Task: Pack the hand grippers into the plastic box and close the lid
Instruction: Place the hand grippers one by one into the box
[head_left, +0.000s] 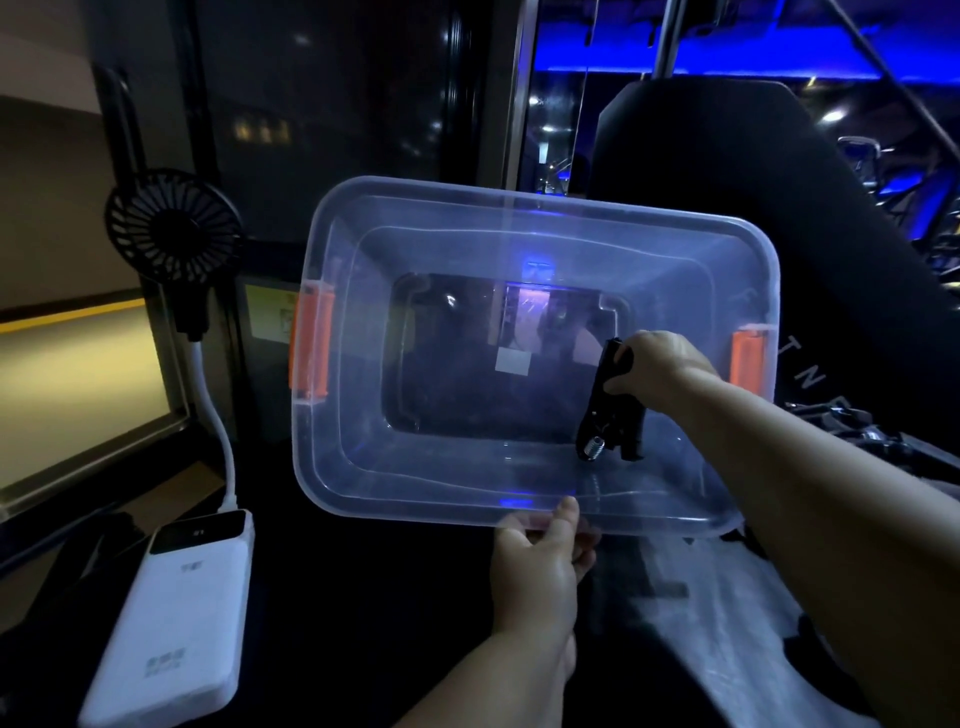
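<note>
A clear plastic box (332, 457) with orange side latches is tilted up toward me, its open top facing the camera. My left hand (540, 561) pinches its near rim at the bottom middle. My right hand (660, 371) reaches inside the box at the right and grips the upper end of a black hand gripper (605, 415), which hangs down with its metal spring near the box's lower wall. Nothing else lies inside the box. A lid is not clearly in view.
A white power bank (171, 618) lies at the lower left, cabled to a small black fan (171, 234) standing behind it. Crumpled clear plastic wrap (727, 618) lies at the lower right. A black chair back (753, 218) stands behind the box.
</note>
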